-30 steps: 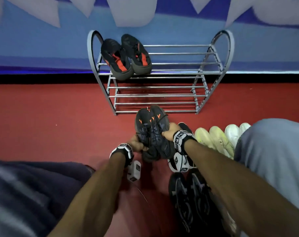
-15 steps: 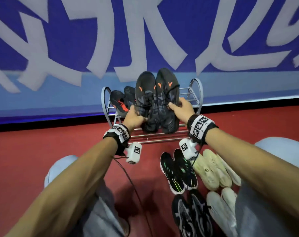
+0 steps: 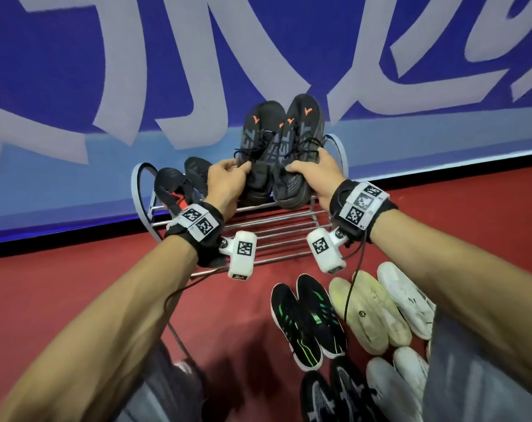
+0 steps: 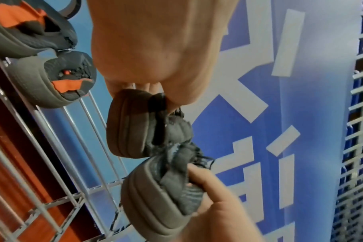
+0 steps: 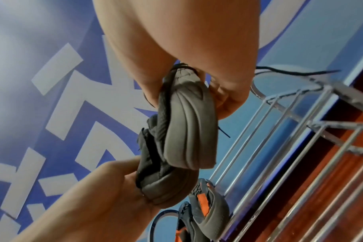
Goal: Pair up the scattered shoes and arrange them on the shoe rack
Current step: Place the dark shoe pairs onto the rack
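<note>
Both hands are up at the rack now, each one carrying half of the dark grey pair [image 3: 281,147] with the orange marks, toes pointing to twelve o'clock and heels hanging just above the top shelf of the shoe rack [image 3: 273,229]. The left hand [image 3: 225,184] has thumb and fingers pinched round the heel collar of its shoe, and the right hand [image 3: 313,175] is curled round the collar and heel of the other, laces trailing loose. These look light and soft in the upper, since the knit folds where the fingers bite, while the thick grey sole looks stiffer, so the heel is probably the sound place to hold. At nine o'clock from them sits the black and orange pair [image 3: 182,181], already shelved. On the red floor [image 3: 60,300] at five o'clock wait the black and green pair [image 3: 307,321], the cream pair [image 3: 368,312] and more white ones beside them. Watch those dangling laces near the wire rungs; they could well snag.
</note>
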`<action>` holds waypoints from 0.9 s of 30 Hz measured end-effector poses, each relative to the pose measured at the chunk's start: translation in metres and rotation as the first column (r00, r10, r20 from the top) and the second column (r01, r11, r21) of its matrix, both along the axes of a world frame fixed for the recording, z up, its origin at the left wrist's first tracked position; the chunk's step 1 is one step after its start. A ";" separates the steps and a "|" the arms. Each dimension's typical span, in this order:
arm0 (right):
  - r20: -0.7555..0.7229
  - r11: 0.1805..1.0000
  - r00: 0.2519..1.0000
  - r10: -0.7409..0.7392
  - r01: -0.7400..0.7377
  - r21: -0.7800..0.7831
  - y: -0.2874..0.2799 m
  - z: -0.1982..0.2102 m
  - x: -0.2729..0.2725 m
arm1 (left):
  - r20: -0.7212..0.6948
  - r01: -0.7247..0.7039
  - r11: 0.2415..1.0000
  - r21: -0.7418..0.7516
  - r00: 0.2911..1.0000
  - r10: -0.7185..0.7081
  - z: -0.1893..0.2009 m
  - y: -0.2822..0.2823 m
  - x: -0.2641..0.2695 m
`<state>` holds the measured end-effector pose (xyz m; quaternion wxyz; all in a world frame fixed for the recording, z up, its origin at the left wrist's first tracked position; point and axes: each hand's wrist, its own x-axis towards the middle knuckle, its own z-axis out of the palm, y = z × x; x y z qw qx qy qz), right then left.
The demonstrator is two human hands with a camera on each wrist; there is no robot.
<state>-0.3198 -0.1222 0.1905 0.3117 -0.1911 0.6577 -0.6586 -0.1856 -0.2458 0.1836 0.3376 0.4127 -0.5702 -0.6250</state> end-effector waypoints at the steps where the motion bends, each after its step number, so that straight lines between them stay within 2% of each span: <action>1: 0.033 1.000 0.999 0.008 -0.008 0.008 -0.008 -0.002 -0.002 | -0.001 0.003 0.999 0.039 1.000 -0.003 -0.001 -0.006 -0.001; 6: 0.204 0.995 0.974 -0.094 0.089 0.036 -0.047 -0.014 0.000 | -0.073 0.065 0.992 0.108 0.996 -0.057 0.012 -0.024 0.000; 8: 0.236 0.993 0.965 -0.116 0.103 0.064 -0.064 -0.025 0.003 | -0.056 0.072 0.993 0.093 0.996 -0.067 0.010 -0.031 0.001; 11: 0.266 0.986 0.950 -0.165 0.152 0.070 -0.089 -0.050 0.001 | 0.032 0.008 1.000 0.008 0.999 -0.009 0.000 -0.041 0.003; 14: 0.332 0.977 0.919 -0.212 0.199 0.073 -0.105 -0.068 -0.012 | 0.029 -0.103 0.995 0.004 0.994 0.103 -0.014 -0.058 -0.001; 16: 0.371 0.975 0.902 -0.220 0.215 0.056 -0.109 -0.071 -0.020 | -0.009 -0.162 0.984 0.067 0.987 0.163 -0.023 -0.067 -0.005; 21: 0.403 0.965 0.882 -0.245 0.263 0.011 -0.098 -0.068 -0.026 | -0.038 -0.162 0.971 0.174 0.984 0.171 -0.035 -0.065 -0.029; 24: 0.420 0.966 0.874 -0.244 0.256 0.027 -0.095 -0.081 -0.034 | -0.018 -0.122 0.952 0.281 0.991 0.132 -0.040 -0.059 -0.042; 27: 0.425 0.966 0.868 -0.258 0.231 0.115 -0.096 -0.098 -0.034 | 0.088 -0.059 0.922 0.382 0.996 0.027 -0.053 -0.057 -0.043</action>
